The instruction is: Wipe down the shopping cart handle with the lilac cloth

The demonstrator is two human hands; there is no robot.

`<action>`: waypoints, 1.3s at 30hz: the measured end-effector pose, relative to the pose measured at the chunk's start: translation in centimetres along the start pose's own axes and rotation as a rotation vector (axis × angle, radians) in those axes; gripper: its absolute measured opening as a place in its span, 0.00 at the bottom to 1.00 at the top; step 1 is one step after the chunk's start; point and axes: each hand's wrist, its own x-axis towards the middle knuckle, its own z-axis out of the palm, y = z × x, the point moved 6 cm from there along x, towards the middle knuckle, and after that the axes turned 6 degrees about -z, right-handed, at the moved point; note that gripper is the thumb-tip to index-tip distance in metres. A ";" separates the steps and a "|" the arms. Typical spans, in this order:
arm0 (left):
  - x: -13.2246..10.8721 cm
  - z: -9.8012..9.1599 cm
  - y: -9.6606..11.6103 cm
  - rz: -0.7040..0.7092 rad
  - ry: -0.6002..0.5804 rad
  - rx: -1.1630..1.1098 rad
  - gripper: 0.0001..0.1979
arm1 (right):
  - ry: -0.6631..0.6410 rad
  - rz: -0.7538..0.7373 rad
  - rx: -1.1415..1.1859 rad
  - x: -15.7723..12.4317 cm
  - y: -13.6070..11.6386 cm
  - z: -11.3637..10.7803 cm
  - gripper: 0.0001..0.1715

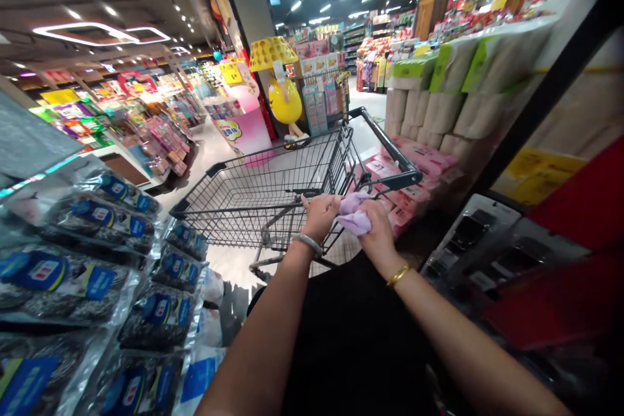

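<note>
A crumpled lilac cloth [355, 213] is bunched between my two hands, in front of the shopping cart [253, 188]. My left hand [322, 214], with a silver bangle at the wrist, is closed at the cloth's left side, its thumb raised. On the other side my right hand [379, 227], wearing a gold bangle, has its fingers wrapped round the cloth. The cart's wire basket shows only bare mesh. Its black handle [392, 153] lies just beyond my right hand and does not appear to be gripped.
Packs with blue labels [160, 305] hang close on my left. Tissue rolls [448, 91] are stacked at right above pink packages [414, 162]. Hanging blister packs [478, 227] stand near my right arm. A yellow figure lamp [285, 97] and a pink display bin [246, 136] are beyond the cart.
</note>
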 end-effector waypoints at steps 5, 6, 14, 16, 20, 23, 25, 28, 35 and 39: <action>-2.6 -0.9 -0.8 0.000 0.039 0.037 0.21 | -0.033 -0.154 -0.123 -0.7 -3.2 -1.3 0.12; -3.1 -1.2 -1.1 0.006 0.040 0.028 0.22 | -0.082 -0.186 -0.136 -1.0 -3.8 -1.4 0.09; -6.6 -3.4 -2.9 0.017 0.060 -0.034 0.26 | 0.050 -0.348 -0.215 -1.0 -9.4 -7.6 0.17; -7.5 -4.1 -3.5 0.023 0.074 -0.068 0.26 | -0.008 -0.376 -0.204 -0.9 -10.7 -8.6 0.17; -8.8 -5.4 -4.5 0.065 0.087 -0.115 0.25 | -0.062 -0.394 -0.117 -1.2 -12.6 -10.6 0.15; -9.9 -6.0 -4.6 0.037 0.165 -0.109 0.27 | 0.175 -0.285 -0.120 -0.8 -12.8 -13.1 0.17; -11.0 -6.2 -3.4 0.012 0.272 -0.096 0.28 | 0.230 -0.243 -0.104 -0.5 -12.8 -13.5 0.19; -13.7 -6.7 1.0 0.118 0.460 -0.102 0.30 | 0.089 -0.240 0.011 0.2 -12.9 -12.1 0.17; -16.9 -7.7 7.0 0.251 0.378 -0.122 0.24 | -0.100 -0.194 0.126 2.1 -10.9 -10.3 0.13; -17.2 -9.0 6.0 0.251 0.330 -0.144 0.24 | -0.057 -0.231 0.134 2.1 -12.3 -9.7 0.11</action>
